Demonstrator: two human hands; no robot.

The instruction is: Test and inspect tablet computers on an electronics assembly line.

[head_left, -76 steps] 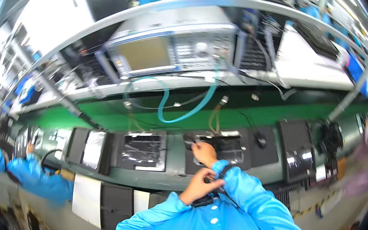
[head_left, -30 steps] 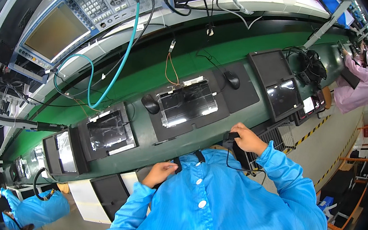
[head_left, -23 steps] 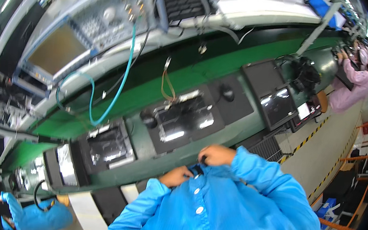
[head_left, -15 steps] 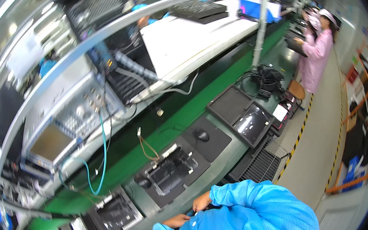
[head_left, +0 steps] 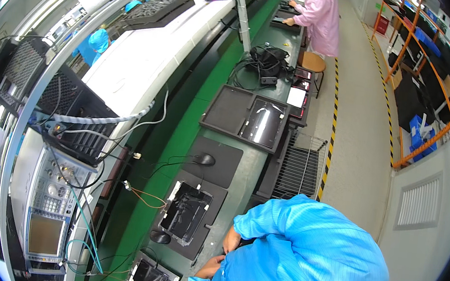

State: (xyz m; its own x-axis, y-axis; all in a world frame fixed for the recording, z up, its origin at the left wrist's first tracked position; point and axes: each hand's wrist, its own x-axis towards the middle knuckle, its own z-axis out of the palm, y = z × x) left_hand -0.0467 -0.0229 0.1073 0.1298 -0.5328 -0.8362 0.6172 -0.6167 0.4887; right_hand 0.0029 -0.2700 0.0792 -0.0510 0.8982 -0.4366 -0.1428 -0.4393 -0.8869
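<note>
Both my hands are close together at the front of my blue smock. Bent fingers on my left hand press against the smock's edge. Just above it, my right hand is curled with its fingertips hidden by the cloth; what either hand pinches is too small to make out. On the bench beside them, a black screen panel with white tabs lies on a dark foam mat. One black mouse rests beyond it, another mouse nearer. A second dark panel lies at the lower edge.
A black tray with a glossy panel sits farther along the bench, before a heap of black cables. Left stands an instrument with a screen. A wire rack, a stool and a person in pink are right.
The view has turned, so the bench and panels appear farther left and steeper. My hands stay together at the smock front, the left one a little closer to the right.
</note>
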